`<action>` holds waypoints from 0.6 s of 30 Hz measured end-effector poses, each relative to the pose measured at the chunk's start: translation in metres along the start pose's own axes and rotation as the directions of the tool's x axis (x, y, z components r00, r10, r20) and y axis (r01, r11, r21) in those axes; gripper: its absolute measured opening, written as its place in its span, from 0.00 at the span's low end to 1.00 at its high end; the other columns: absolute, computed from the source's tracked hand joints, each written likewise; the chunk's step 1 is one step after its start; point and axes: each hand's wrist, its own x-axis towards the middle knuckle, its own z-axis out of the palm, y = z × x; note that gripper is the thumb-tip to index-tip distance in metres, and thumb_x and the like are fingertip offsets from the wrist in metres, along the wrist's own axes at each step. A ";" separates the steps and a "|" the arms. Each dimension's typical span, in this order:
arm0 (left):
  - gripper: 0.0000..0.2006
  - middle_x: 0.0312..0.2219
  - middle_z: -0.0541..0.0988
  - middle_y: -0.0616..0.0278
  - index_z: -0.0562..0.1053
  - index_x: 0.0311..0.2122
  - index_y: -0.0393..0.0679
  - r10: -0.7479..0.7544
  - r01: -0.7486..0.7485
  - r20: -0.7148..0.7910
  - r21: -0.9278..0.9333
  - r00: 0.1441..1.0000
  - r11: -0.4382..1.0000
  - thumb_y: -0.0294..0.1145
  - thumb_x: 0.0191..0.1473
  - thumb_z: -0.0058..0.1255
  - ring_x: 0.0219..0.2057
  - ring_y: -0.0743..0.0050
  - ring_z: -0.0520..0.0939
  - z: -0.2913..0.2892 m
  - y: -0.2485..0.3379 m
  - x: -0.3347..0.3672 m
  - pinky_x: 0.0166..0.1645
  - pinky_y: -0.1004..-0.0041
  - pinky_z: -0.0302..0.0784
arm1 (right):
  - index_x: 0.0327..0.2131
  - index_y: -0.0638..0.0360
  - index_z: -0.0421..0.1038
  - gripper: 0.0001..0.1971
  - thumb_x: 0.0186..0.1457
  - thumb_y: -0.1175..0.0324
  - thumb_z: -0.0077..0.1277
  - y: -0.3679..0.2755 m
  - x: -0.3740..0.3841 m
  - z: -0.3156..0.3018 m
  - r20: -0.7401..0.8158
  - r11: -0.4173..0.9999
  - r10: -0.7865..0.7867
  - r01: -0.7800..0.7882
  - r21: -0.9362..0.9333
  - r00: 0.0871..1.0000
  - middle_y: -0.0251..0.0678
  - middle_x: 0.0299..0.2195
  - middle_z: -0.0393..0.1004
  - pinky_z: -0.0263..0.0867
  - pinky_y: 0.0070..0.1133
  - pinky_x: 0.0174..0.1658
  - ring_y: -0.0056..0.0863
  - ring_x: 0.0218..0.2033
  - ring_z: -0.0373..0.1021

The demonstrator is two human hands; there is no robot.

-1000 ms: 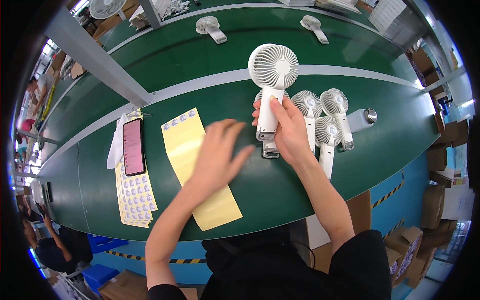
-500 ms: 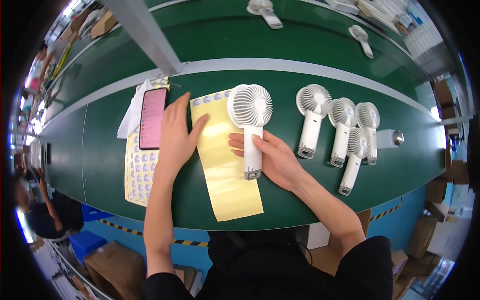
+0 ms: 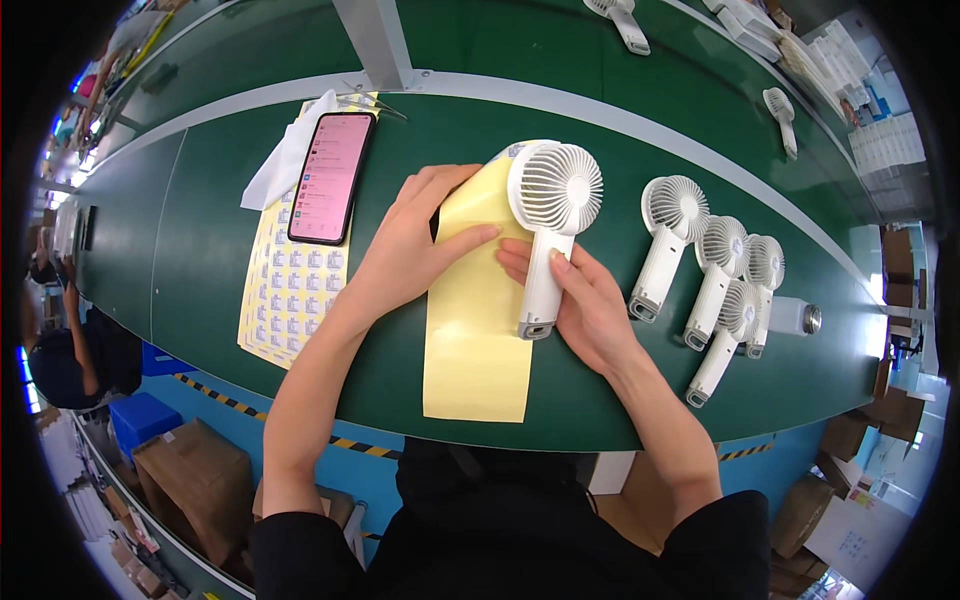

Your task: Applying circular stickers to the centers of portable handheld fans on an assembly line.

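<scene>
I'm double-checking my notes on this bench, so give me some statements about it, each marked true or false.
1. The right hand holds a white handheld fan. True.
2. The phone lies screen down. False: the phone's lit pink screen faces up.
3. The left hand touches the yellow sheet. True.
4. The bottle is left of the phone. False: the bottle is on the right, beside the group of four fans.
5. Sheets of stickers lie partly under the phone. True.
</scene>
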 end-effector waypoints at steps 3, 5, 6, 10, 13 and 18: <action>0.31 0.52 0.73 0.58 0.64 0.61 0.44 -0.222 0.227 0.090 -0.047 0.971 0.973 0.31 0.53 0.61 0.50 0.67 0.74 0.002 0.013 -0.001 0.54 0.72 0.70 | 0.57 0.69 0.56 0.19 0.68 0.67 0.39 -0.002 0.000 -0.005 -0.024 1.000 0.015 -0.015 -0.004 1.000 0.50 0.57 0.66 0.60 0.31 0.64 0.38 0.59 0.65; 0.31 0.55 0.71 0.58 0.63 0.62 0.45 -0.229 0.242 0.083 -0.205 0.970 0.948 0.30 0.54 0.60 0.53 0.68 0.73 0.002 0.019 0.002 0.56 0.72 0.70 | 0.57 0.68 0.57 0.19 0.68 0.68 0.40 -0.003 0.000 -0.009 -0.014 1.000 0.008 -0.009 -0.014 1.000 0.49 0.56 0.67 0.61 0.31 0.63 0.37 0.58 0.66; 0.31 0.58 0.69 0.57 0.62 0.63 0.47 -0.245 0.253 0.070 -0.358 0.967 0.899 0.29 0.54 0.59 0.55 0.69 0.72 0.003 0.021 0.001 0.57 0.73 0.69 | 0.57 0.67 0.57 0.19 0.67 0.69 0.42 -0.003 -0.001 -0.009 0.004 1.000 0.007 -0.007 -0.027 1.000 0.48 0.55 0.69 0.62 0.32 0.62 0.37 0.57 0.67; 0.36 0.59 0.69 0.50 0.50 0.68 0.51 -0.005 -0.009 -0.264 -0.049 0.964 0.999 0.24 0.57 0.52 0.52 0.57 0.79 0.009 0.009 0.003 0.55 0.67 0.73 | 0.56 0.64 0.58 0.18 0.65 0.70 0.45 -0.004 -0.001 -0.010 -0.013 0.999 0.013 -0.013 -0.043 1.000 0.44 0.48 0.73 0.68 0.31 0.55 0.35 0.50 0.72; 0.32 0.57 0.72 0.51 0.56 0.66 0.48 0.005 -0.032 -0.253 -0.102 0.967 0.994 0.23 0.58 0.50 0.51 0.59 0.80 0.002 0.013 0.003 0.54 0.69 0.72 | 0.54 0.63 0.58 0.17 0.65 0.69 0.46 -0.002 -0.004 -0.009 -0.029 0.999 0.019 -0.020 -0.028 0.999 0.42 0.43 0.74 0.73 0.30 0.48 0.33 0.44 0.74; 0.24 0.53 0.75 0.52 0.63 0.62 0.38 -0.086 0.159 0.181 -0.438 0.980 0.885 0.28 0.61 0.48 0.54 0.69 0.74 0.003 0.014 -0.008 0.59 0.71 0.66 | 0.55 0.58 0.54 0.16 0.67 0.65 0.40 -0.004 -0.009 -0.004 0.128 0.996 -0.004 -0.008 0.089 0.992 0.44 0.31 0.73 0.72 0.29 0.25 0.32 0.23 0.73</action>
